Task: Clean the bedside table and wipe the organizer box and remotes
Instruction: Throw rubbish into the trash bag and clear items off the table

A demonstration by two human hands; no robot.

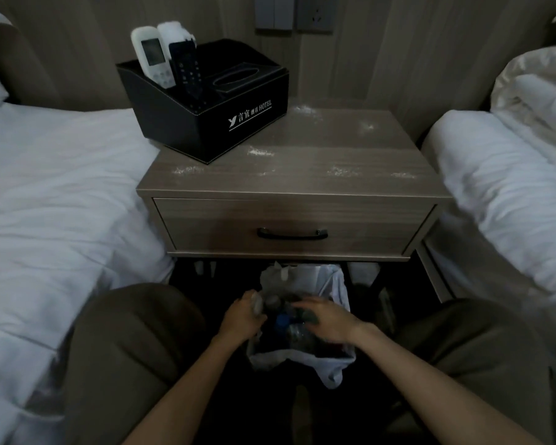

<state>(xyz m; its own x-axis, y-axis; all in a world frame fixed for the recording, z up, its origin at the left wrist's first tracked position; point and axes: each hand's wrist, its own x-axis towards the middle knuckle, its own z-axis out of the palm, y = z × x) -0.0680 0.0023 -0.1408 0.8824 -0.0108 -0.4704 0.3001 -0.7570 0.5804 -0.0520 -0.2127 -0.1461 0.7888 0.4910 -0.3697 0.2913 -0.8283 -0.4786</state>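
Below the drawer of the grey-brown wood-grain bedside table [302,162], a small waste bin lined with a white plastic bag [337,284] stands on the dark floor between the person's knees. Both hands are over it.

The left hand [241,316] has its fingers curled round a pale crumpled object [256,304] at the bin's left rim. Whether that is litter or the bag's own edge cannot be determined. The right hand [328,319] lies spread over the contents, which include clear plastic bottles [294,329], one with a blue cap. It is blurred, and I cannot tell whether it grips anything.

The table top carries scattered patches of white powder [260,151] front, centre and rear. The black leather-look rectangular organizer box [187,130] sits on its rear left corner, overhanging slightly toward the left bed. In the box's left compartment stand a white remote with a small screen [151,56] and a slim black remote [187,72], both upright and leaning back.

Assessment: the step in hand appears to be waste disposal at the bin, and wiping is not yet done. No cloth is visible. The next move calls for a wiping cloth, then attention to the powdered top. The box likely needs lifting so the surface beneath it is reached, and the remotes need taking out for individual wiping.
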